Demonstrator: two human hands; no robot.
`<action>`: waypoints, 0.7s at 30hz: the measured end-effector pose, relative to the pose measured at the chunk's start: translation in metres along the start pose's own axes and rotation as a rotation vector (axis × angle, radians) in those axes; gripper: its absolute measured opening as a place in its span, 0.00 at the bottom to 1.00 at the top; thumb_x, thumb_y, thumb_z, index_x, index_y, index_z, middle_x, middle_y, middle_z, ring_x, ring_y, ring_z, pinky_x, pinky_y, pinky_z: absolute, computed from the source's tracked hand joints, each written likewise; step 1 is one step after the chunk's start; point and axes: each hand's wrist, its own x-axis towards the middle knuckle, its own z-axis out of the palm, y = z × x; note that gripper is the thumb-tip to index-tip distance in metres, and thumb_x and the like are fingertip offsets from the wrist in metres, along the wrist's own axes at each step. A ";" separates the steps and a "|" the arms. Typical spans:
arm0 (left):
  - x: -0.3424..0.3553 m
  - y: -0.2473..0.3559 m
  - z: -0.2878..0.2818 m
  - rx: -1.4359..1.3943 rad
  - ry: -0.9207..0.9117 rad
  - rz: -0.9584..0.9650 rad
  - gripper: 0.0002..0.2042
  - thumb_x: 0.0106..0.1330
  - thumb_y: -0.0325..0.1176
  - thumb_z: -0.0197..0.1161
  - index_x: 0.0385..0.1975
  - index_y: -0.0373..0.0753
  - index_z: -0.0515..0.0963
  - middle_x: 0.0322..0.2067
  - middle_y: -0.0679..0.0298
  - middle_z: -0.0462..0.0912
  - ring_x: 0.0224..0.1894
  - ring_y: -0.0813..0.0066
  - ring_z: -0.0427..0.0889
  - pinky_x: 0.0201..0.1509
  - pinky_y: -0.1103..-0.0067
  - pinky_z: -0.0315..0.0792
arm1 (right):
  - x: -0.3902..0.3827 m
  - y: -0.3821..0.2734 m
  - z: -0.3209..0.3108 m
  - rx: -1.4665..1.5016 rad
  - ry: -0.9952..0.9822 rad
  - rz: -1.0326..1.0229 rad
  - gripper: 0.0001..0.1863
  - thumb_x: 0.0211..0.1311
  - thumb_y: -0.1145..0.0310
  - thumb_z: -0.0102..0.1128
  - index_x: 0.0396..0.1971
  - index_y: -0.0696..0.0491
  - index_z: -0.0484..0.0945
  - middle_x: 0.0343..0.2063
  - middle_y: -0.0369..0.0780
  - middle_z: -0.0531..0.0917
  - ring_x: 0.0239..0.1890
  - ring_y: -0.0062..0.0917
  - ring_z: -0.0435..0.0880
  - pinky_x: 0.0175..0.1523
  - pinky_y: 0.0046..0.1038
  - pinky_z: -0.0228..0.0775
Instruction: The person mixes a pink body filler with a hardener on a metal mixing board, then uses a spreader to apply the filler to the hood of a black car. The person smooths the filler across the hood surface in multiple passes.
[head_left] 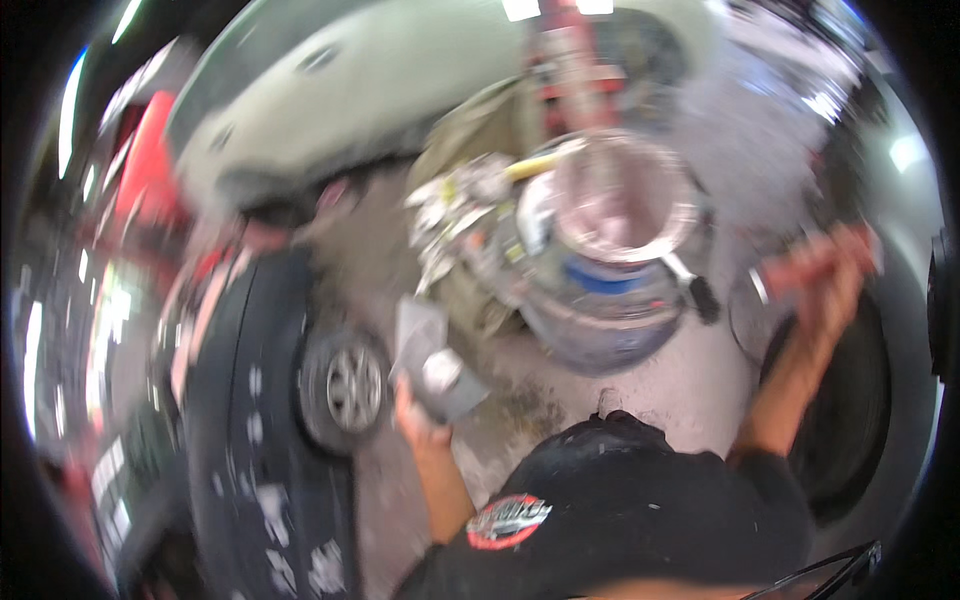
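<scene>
My left hand (422,420) grips a grey flat board (420,335) by its near-left edge. On the board sits a white lump (442,370), perhaps a dab of paste. Out to the right, my right hand (838,290) is wrapped round a long reddish object (800,270) with a pale edge at its left end. Blur hides what kind of thing it is. It is held beside a grey car panel (915,200) and above a dark tyre (850,410).
A pale-rimmed bucket (680,235) stands on a rounded grey drum (600,345), with crumpled rags (450,215) beside it. A black bumper (270,400) and a spoked wheel (353,390) lie left. Behind are a pale car body (290,110) and a red stand (580,80).
</scene>
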 end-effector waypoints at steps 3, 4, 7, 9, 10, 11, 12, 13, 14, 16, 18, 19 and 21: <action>0.006 -0.003 -0.014 -0.090 0.010 -0.005 0.22 0.75 0.45 0.54 0.61 0.36 0.73 0.57 0.58 0.80 0.57 0.61 0.80 0.63 0.63 0.74 | -0.069 0.023 0.058 -0.113 -0.050 0.219 0.19 0.77 0.48 0.47 0.46 0.49 0.68 0.26 0.38 0.80 0.24 0.26 0.80 0.34 0.32 0.76; 0.002 -0.003 -0.018 -0.111 -0.010 0.022 0.22 0.75 0.44 0.54 0.60 0.36 0.73 0.56 0.59 0.80 0.56 0.61 0.81 0.63 0.63 0.74 | -0.096 0.038 0.072 -0.278 -0.105 0.341 0.21 0.77 0.47 0.47 0.49 0.51 0.68 0.26 0.39 0.81 0.23 0.27 0.80 0.35 0.33 0.78; -0.006 -0.005 -0.033 -0.214 -0.085 0.046 0.20 0.75 0.44 0.55 0.59 0.36 0.73 0.54 0.60 0.81 0.53 0.64 0.82 0.61 0.64 0.76 | -0.165 0.126 0.120 -0.546 -0.191 0.738 0.15 0.76 0.55 0.53 0.46 0.52 0.72 0.29 0.37 0.81 0.30 0.24 0.81 0.37 0.30 0.77; -0.019 -0.006 -0.044 -0.259 0.020 0.005 0.20 0.75 0.44 0.55 0.58 0.36 0.73 0.53 0.60 0.82 0.53 0.65 0.83 0.60 0.65 0.77 | -0.183 0.145 0.136 -0.328 -0.188 0.992 0.14 0.76 0.55 0.54 0.44 0.51 0.72 0.30 0.37 0.82 0.30 0.24 0.82 0.38 0.30 0.77; -0.025 -0.004 -0.051 -0.284 0.045 0.001 0.20 0.75 0.44 0.56 0.58 0.36 0.73 0.52 0.61 0.82 0.53 0.65 0.83 0.60 0.65 0.77 | -0.185 0.147 0.141 -0.275 -0.157 1.064 0.13 0.76 0.56 0.53 0.44 0.51 0.73 0.29 0.37 0.82 0.30 0.25 0.82 0.39 0.30 0.77; -0.034 -0.001 -0.063 -0.287 0.075 0.017 0.21 0.75 0.45 0.56 0.58 0.36 0.73 0.52 0.60 0.82 0.52 0.65 0.83 0.59 0.65 0.77 | -0.192 0.149 0.150 -0.235 -0.080 1.129 0.13 0.77 0.57 0.53 0.44 0.51 0.73 0.29 0.38 0.82 0.31 0.25 0.82 0.40 0.31 0.77; -0.040 0.003 -0.074 -0.283 0.090 0.033 0.21 0.75 0.45 0.56 0.58 0.36 0.73 0.52 0.60 0.82 0.52 0.65 0.83 0.59 0.66 0.77 | -0.199 0.150 0.159 -0.200 -0.163 1.167 0.11 0.75 0.60 0.56 0.43 0.52 0.74 0.31 0.39 0.84 0.36 0.26 0.84 0.46 0.31 0.76; -0.046 0.007 -0.086 -0.282 0.083 0.062 0.21 0.75 0.45 0.56 0.58 0.36 0.73 0.51 0.60 0.82 0.52 0.66 0.83 0.59 0.66 0.77 | -0.204 0.151 0.168 -0.166 -0.362 1.274 0.11 0.74 0.62 0.57 0.45 0.53 0.74 0.33 0.39 0.85 0.38 0.25 0.84 0.48 0.32 0.76; -0.052 0.011 -0.098 -0.304 0.137 0.061 0.20 0.75 0.43 0.57 0.58 0.35 0.74 0.52 0.60 0.82 0.52 0.66 0.83 0.58 0.66 0.78 | -0.211 0.151 0.177 -0.148 -0.508 1.369 0.11 0.74 0.64 0.57 0.48 0.53 0.75 0.35 0.39 0.85 0.40 0.25 0.84 0.49 0.32 0.76; -0.065 0.018 -0.124 -0.360 0.201 0.096 0.19 0.75 0.40 0.58 0.58 0.34 0.74 0.52 0.59 0.82 0.51 0.66 0.83 0.56 0.67 0.79 | -0.219 0.153 0.193 -0.143 -0.755 1.470 0.13 0.73 0.67 0.58 0.52 0.54 0.75 0.39 0.40 0.86 0.43 0.25 0.84 0.52 0.32 0.75; -0.078 0.023 -0.148 -0.340 0.227 0.189 0.20 0.75 0.43 0.56 0.59 0.36 0.73 0.52 0.60 0.82 0.53 0.65 0.83 0.58 0.66 0.78 | -0.224 0.159 0.208 -0.197 -0.929 1.453 0.16 0.71 0.68 0.59 0.56 0.55 0.73 0.42 0.40 0.86 0.46 0.25 0.84 0.55 0.32 0.75; -0.086 0.025 -0.159 -0.337 0.259 0.213 0.20 0.75 0.44 0.56 0.59 0.37 0.73 0.52 0.60 0.82 0.53 0.65 0.83 0.58 0.65 0.78 | -0.227 0.162 0.215 -0.072 -0.897 1.463 0.18 0.71 0.68 0.59 0.57 0.55 0.72 0.42 0.40 0.85 0.47 0.26 0.83 0.56 0.33 0.75; -0.095 0.031 -0.177 -0.349 0.318 0.247 0.20 0.76 0.43 0.54 0.60 0.37 0.72 0.53 0.60 0.82 0.54 0.64 0.83 0.59 0.64 0.78 | -0.229 0.169 0.227 0.121 -0.777 1.442 0.20 0.72 0.68 0.58 0.60 0.54 0.69 0.44 0.40 0.85 0.49 0.27 0.83 0.57 0.34 0.75</action>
